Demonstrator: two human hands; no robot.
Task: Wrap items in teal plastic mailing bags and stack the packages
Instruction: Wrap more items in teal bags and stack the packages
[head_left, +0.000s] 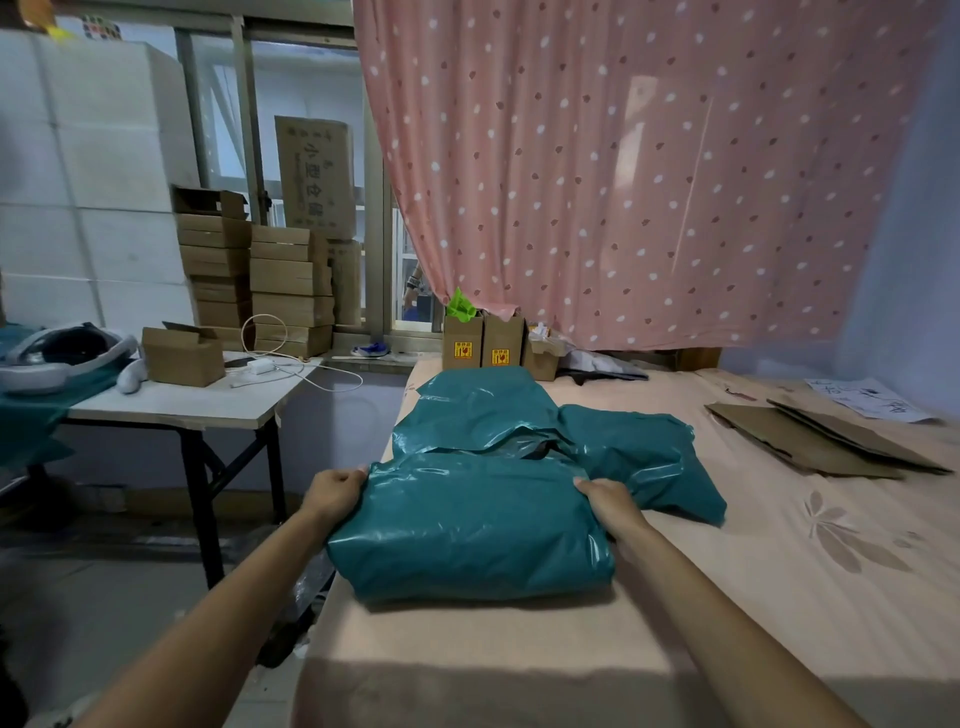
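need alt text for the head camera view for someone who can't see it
Seen from above, a person's left hand and right hand grip opposite ends of a filled teal mailing bag lying on a peach-covered bed. More teal packages lie just behind it, flattened cardboard to the right, and stacked brown boxes by the window at left.

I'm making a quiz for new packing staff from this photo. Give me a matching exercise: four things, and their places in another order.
Things:
1. nearest teal package
2. flattened cardboard
3. white charger
4. boxes with yellow stickers

Places:
A. folding table
B. between both hands
C. right side of bed
D. below the pink curtain

Pairs: 1-B, 2-C, 3-A, 4-D
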